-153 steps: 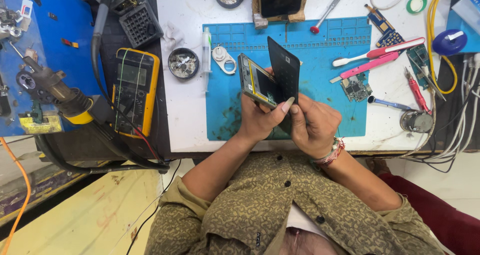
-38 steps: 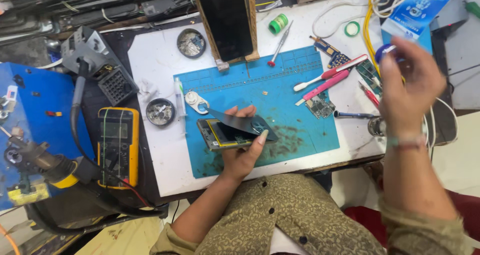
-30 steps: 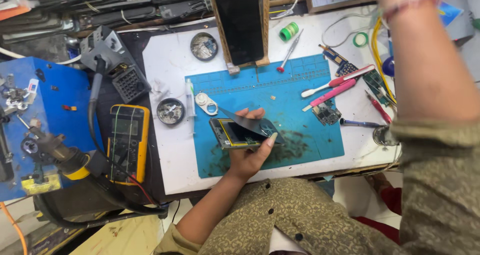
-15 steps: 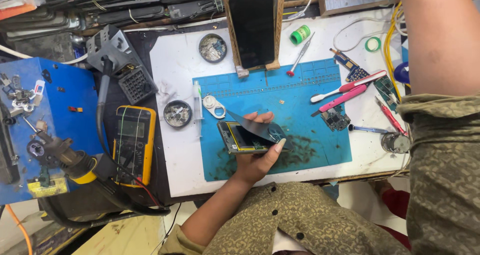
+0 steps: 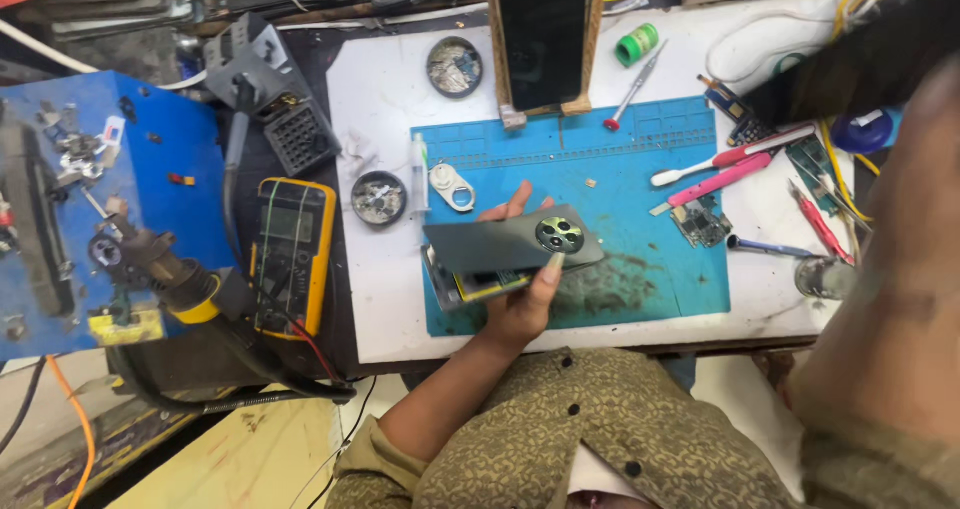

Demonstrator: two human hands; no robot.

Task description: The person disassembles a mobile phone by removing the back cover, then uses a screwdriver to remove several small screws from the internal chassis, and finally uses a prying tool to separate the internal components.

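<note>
1. Seen from above: a cluttered repair tabletop (image 5: pixel 380 299) in white, with a blue work mat (image 5: pixel 640 269) laid over its middle to give a soft, heat-safe surface for small parts.
2. Left hand (image 5: pixel 520 299) raised just over the mat's left half, fingers curled around a dark grey phone (image 5: pixel 510 247); thumb pressed along the near edge, fingertips showing past the far edge.
3. Phone held level with its back cover up, round camera ring facing the viewer; cover seems lifted slightly off the body, since a strip of yellow-green innards shows beneath it at the lower left. Grip from underneath likely keeps both halves together and off the mat.
4. Right hand itself not visible; only a blurred forearm (image 5: pixel 890 309) filling the right edge, lifted close to the camera. Whether that hand is spread or closed cannot be told.
5. Tools laid within easy reach on the mat's right: a pink tool (image 5: pixel 720 179), a white brush (image 5: pixel 700 166), a small circuit board (image 5: pixel 700 221).
6. Left of the mat: a round dish of tiny parts (image 5: pixel 379 198), and a yellow multimeter (image 5: pixel 292 254) resting on a dark pad.
7. Behind the mat: a second dark phone (image 5: pixel 545 29) propped upright in a wooden stand, kept out of the working area.
</note>
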